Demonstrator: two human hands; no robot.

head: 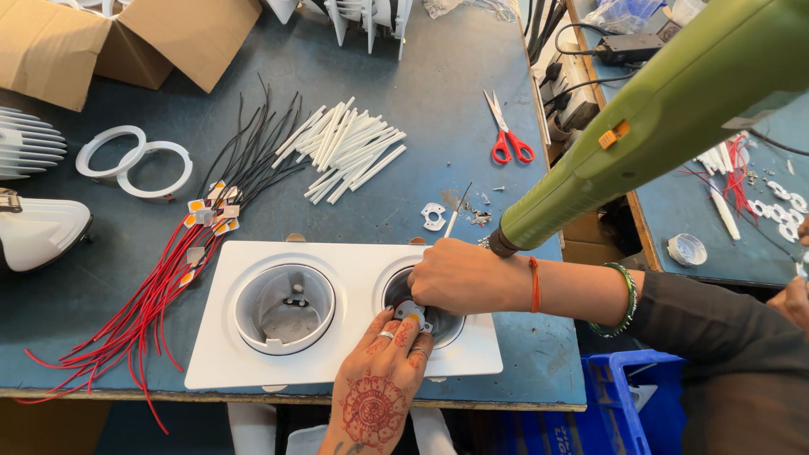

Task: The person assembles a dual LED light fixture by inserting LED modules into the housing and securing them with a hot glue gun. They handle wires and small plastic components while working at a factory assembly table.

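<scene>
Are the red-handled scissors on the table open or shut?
Shut, or nearly so. The scissors lie flat on the blue table with both blades together in one narrow point and the two red loops side by side.

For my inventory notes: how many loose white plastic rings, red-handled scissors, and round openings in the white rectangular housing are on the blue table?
Loose white plastic rings: 2
Red-handled scissors: 1
Round openings in the white rectangular housing: 2, with the right hand and left hand working at the right one.
Total: 5

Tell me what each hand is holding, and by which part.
The left hand pinches a small grey plate at its lower edge, over the right cup of the white housing. Whether the right hand grips anything cannot be told.
</scene>
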